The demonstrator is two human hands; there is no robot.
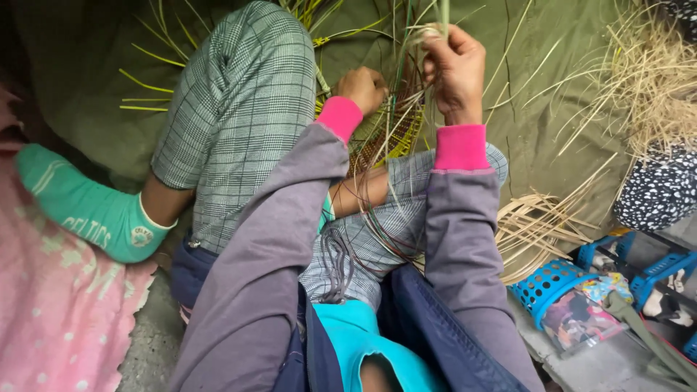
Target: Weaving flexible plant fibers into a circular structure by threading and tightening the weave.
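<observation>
A partly woven piece of thin reed strips [396, 134], yellow, green and brown, rests between my bent knees on an olive cloth [552, 65]. My left hand [361, 88] is closed and presses on the weave's left edge. My right hand [454, 69] is raised above it, its fingers pinched on a bunch of pale and green strips [428, 25] that stand upward. Loose dark strands [385, 225] trail down over my checked trouser leg [239, 123].
A bundle of pale flat strips [541, 225] lies at my right. A heap of dry straw [653, 80] sits at the upper right above a black spotted cloth [657, 192]. Blue plastic baskets [552, 283] stand lower right. A pink mat [58, 305] lies left.
</observation>
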